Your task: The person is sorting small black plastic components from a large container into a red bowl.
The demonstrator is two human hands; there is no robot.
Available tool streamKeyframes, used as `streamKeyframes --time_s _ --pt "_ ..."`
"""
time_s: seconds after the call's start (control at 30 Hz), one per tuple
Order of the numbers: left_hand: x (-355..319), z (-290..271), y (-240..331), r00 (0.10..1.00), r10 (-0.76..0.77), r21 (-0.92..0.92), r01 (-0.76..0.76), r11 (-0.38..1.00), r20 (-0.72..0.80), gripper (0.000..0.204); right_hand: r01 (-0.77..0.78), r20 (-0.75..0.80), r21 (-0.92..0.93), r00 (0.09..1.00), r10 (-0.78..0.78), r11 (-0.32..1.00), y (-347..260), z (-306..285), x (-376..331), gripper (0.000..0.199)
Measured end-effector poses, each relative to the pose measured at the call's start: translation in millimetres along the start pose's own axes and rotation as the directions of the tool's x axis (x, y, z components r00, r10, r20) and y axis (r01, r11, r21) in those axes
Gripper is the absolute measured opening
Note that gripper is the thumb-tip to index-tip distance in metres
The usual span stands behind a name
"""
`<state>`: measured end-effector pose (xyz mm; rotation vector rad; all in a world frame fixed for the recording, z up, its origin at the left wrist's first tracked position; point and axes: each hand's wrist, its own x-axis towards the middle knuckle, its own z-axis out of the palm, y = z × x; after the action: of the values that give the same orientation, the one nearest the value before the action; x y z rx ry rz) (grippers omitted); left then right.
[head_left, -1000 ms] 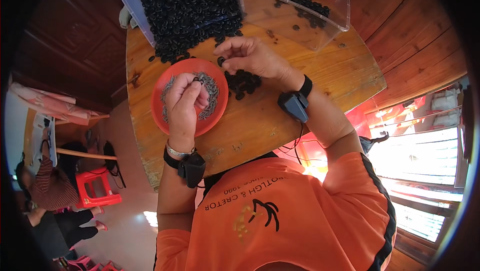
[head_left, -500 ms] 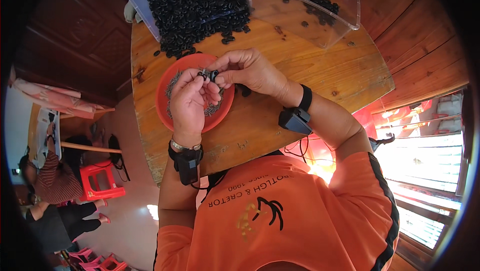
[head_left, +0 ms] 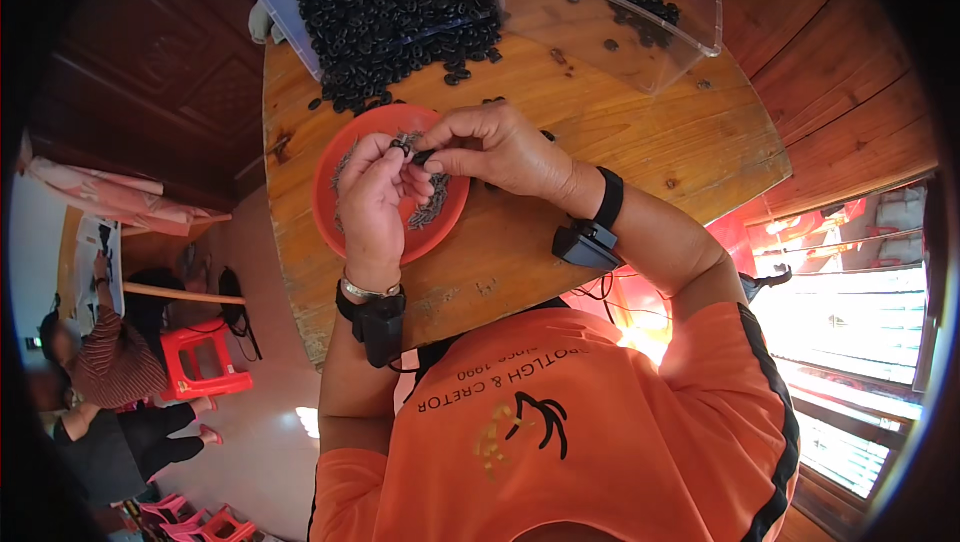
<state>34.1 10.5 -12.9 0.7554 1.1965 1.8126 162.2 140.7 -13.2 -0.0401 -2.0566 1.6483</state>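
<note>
Over a red bowl (head_left: 325,212) of small grey metal pieces (head_left: 430,210), my two hands meet. Between the thumb and fingertips of my left hand (head_left: 372,202) is a small dark part with a metallic glint (head_left: 400,145). My right hand (head_left: 505,152) pinches a small black oval piece (head_left: 422,157) close beside it. Whether the two parts touch is too small to make out. Past the bowl, a large heap of similar black oval pieces (head_left: 390,22) spills onto the wooden table (head_left: 620,142).
The heap comes out of a tipped clear plastic bin (head_left: 270,7). A second clear container (head_left: 715,17) at the far right has some black pieces in it. A few loose pieces lie by my right hand. Other people (head_left: 115,372) and a red stool (head_left: 205,362) are at the left.
My right hand has turned slightly, and its black piece now sits tilted, lower beside my left fingertips. My left hand has shifted slightly left.
</note>
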Motion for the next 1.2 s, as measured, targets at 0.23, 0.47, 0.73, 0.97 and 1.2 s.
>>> streamKeyframes --time_s 0.23,0.47,0.73,0.97,1.2 --pt "-1.9 7.0 -4.3 1.0 0.011 0.078 -0.012 0.997 0.016 0.015 -0.036 -0.027 0.085 0.999 0.039 0.996 6.7 2.3 0.7 0.016" --pt "-2.6 8.2 -4.5 1.0 0.018 0.018 -0.018 1.0 0.021 0.015 -0.132 0.039 0.407 0.991 0.128 0.904 12.1 -0.5 2.4 0.022" --pt "-2.0 5.5 -5.1 1.0 0.029 -0.004 -0.029 1.0 -0.012 0.015 -0.083 -0.024 0.248 0.995 0.092 0.965 9.1 3.9 0.1 0.017" --pt "-4.2 8.4 -4.0 0.996 0.082 0.062 -0.081 0.995 -0.016 0.013 -0.036 -0.04 0.193 0.998 0.044 0.981 6.8 4.5 0.0 0.016" --pt "-5.6 10.4 -4.8 0.995 0.102 0.091 -0.101 0.991 -0.014 0.014 -0.043 -0.06 0.337 0.996 0.068 0.94 4.4 1.1 1.8 0.018"
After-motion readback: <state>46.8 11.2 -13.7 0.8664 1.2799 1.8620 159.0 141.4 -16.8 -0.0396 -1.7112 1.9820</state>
